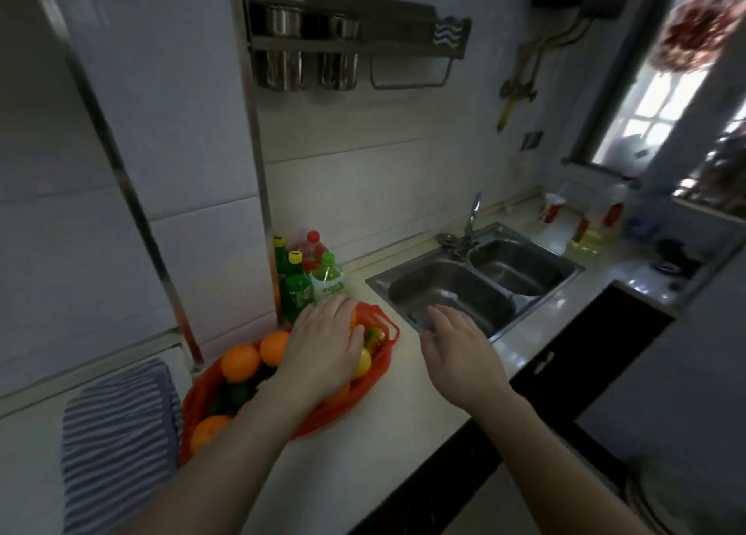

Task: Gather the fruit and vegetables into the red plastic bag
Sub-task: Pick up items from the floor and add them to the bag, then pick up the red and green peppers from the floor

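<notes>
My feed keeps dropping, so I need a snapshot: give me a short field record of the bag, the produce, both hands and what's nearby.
bag: red plastic bag open on the countertop, beside the sink
contents: oranges, a yellow fruit, dark green produce
left hand: palm down on the fruit in the bag
right hand: open, empty, above the countertop near the sink
nearby: bottles behind the bag; striped cloth left of it

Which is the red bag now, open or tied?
Open. The bag lies spread, oranges show inside it, and the left hand rests on top.
</notes>
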Available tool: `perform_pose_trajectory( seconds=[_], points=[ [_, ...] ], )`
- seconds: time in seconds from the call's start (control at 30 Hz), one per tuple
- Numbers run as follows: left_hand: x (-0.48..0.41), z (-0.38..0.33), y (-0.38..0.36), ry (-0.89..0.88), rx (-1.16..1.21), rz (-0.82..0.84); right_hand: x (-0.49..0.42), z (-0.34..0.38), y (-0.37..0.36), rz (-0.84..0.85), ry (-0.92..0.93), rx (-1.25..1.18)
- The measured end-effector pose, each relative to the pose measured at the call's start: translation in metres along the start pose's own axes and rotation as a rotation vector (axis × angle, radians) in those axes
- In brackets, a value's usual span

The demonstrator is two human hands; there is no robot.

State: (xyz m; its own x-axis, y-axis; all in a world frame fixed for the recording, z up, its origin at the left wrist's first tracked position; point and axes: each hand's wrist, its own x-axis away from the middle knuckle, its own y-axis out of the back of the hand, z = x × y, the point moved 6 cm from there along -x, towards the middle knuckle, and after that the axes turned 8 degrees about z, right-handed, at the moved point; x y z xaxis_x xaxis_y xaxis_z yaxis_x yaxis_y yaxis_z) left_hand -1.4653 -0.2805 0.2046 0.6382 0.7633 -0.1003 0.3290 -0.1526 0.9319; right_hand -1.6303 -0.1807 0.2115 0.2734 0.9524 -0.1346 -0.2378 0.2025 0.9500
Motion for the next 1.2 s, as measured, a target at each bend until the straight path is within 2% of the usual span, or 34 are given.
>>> perform_pose_trajectory(
  seconds=[0.23,0.43,0.7,0.97,1.2],
  points=[
    [0.007,-0.096,-0.013,-0.161,-0.009,-0.003,0.069,-0.061,0.056,-0.098,-0.106,0.029],
    [0.026,-0.186,-0.045,-0.309,-0.030,0.063,0.151,-0.128,0.086,-0.114,-0.246,-0.001],
    [0.058,-0.309,-0.083,-0.544,0.027,0.055,0.260,-0.204,0.121,-0.177,-0.462,0.007],
    [0.055,-0.402,-0.136,-0.721,0.071,0.218,0.340,-0.261,0.138,-0.245,-0.703,0.034],
    [0.039,-0.474,-0.167,-0.937,0.061,0.290,0.377,-0.292,0.145,-0.343,-0.923,0.060]
  ],
)
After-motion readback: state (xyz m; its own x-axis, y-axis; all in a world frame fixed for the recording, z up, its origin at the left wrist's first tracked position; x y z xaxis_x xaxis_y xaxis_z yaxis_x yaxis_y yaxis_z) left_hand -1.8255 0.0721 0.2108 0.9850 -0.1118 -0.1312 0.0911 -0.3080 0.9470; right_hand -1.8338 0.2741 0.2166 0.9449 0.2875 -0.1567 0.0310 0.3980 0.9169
